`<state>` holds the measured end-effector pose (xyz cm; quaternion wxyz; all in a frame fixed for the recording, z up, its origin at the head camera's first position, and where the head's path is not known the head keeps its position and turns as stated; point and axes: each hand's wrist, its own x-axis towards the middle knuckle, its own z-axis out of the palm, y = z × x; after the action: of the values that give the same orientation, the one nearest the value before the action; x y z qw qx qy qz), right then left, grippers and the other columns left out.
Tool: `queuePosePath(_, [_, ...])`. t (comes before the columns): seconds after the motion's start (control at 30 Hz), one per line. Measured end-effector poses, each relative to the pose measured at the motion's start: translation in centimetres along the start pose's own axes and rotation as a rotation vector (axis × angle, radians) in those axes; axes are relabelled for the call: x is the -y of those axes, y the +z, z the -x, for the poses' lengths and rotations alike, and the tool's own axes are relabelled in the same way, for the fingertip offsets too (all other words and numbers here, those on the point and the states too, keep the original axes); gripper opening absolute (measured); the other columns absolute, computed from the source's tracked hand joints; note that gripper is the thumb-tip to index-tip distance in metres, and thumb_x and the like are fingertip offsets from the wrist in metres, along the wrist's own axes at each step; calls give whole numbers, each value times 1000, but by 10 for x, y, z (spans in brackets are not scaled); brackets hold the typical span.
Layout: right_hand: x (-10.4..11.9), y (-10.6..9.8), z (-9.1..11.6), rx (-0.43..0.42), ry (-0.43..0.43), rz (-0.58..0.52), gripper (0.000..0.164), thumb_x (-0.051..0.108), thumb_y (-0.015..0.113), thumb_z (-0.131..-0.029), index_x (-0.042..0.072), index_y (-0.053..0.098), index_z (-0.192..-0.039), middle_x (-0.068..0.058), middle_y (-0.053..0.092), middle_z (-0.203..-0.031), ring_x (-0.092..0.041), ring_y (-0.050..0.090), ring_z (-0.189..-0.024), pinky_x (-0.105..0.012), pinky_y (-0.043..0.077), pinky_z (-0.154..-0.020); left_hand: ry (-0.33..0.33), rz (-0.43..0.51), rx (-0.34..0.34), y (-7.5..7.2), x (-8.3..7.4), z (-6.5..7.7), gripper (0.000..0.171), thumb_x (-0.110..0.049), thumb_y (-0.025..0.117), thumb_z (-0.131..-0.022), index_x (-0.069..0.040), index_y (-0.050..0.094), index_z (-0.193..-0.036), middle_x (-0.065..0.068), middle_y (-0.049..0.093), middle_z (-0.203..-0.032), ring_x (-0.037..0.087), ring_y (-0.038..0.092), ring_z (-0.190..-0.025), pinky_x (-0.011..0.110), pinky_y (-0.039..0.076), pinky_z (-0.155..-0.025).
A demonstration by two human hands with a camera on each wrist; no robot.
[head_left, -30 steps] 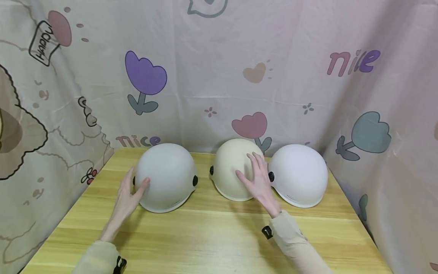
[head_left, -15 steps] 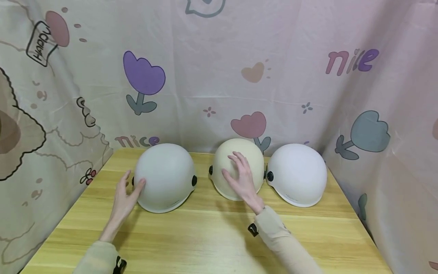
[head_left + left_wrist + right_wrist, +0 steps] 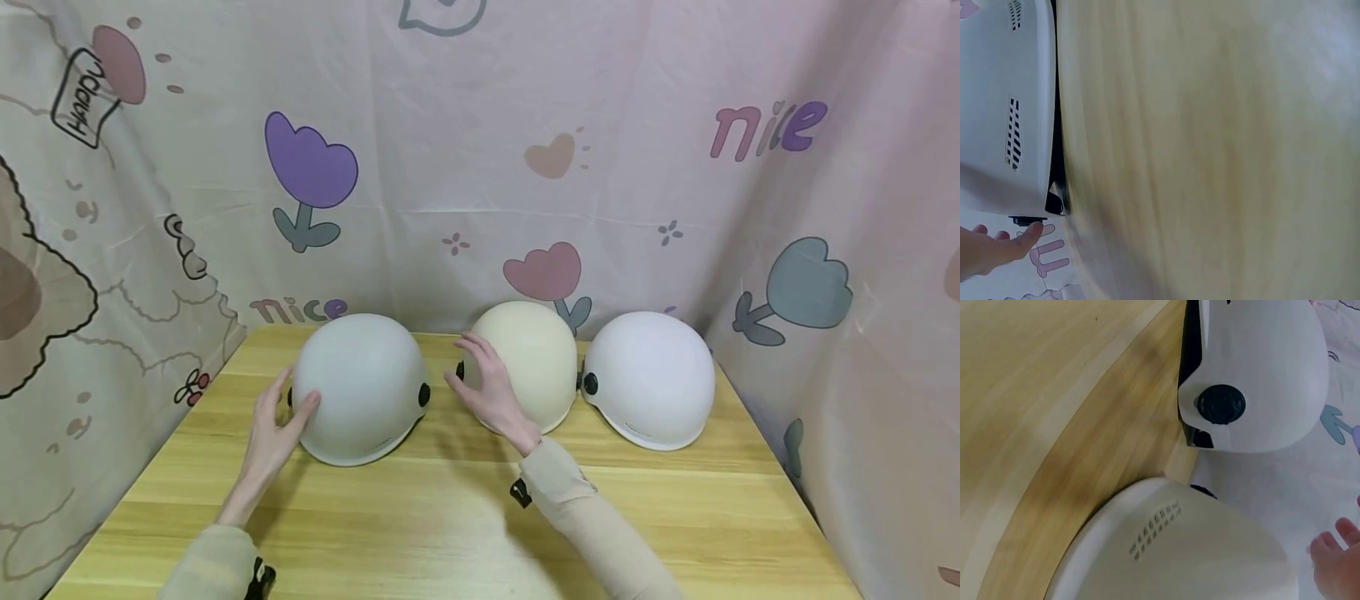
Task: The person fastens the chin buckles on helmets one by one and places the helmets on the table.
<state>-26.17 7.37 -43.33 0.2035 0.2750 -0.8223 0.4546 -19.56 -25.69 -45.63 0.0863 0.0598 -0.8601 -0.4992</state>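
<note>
Possibly One Nudge from a Slide

Head: the empty right hand [image 3: 491, 392], fingers spread before the cream helmet [image 3: 543, 358], could bump it if swept sideways; the left hand [image 3: 272, 429], loosely parted, lies at the grey helmet's [image 3: 363, 375] side.

Left wrist: a fingertip [image 3: 1035, 227] by the black knob [image 3: 1027, 220].

Right wrist: hand apart.

A curtained-off space, home or studio unclear; printed cloth [image 3: 420, 150] walls the left, right and far sides of a desk [image 3: 390, 533].

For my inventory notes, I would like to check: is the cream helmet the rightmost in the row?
No, in the head view the cream helmet stands between the grey helmet and the white helmet.
</note>
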Motion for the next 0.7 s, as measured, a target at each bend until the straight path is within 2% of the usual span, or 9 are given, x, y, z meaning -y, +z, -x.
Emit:
queuePosePath(0.33, [-4,25,-14,58,-42,4,52,15,73,-90,-5,56,-134,-25,57,-140,-36,54,-132,-49,43,-114,22,-1,9,1,3,-4,75,-47,52,-102,-29,12,-163,25,8,-167,53,22,-146,83,25,-105])
queuePosePath(0.53, [-5,37,-17,113,35,-32,55,21,74,-91,1,54,-138,-19,56,-143,-33,54,-133,-45,50,-108,55,-8,16,0,6,-7,72,-45,49,-104,-25,14,-163,26,10,-167,55,26,-144,80,29,-105])
queuePosePath(0.7, [-4,45,-20,141,64,-135,58,17,74,-91,-3,52,-140,-20,54,-144,-34,51,-136,-50,48,-110,31,-26,33,0,8,-10,69,-49,43,-105,-27,12,-163,26,7,-167,55,25,-144,81,27,-107])
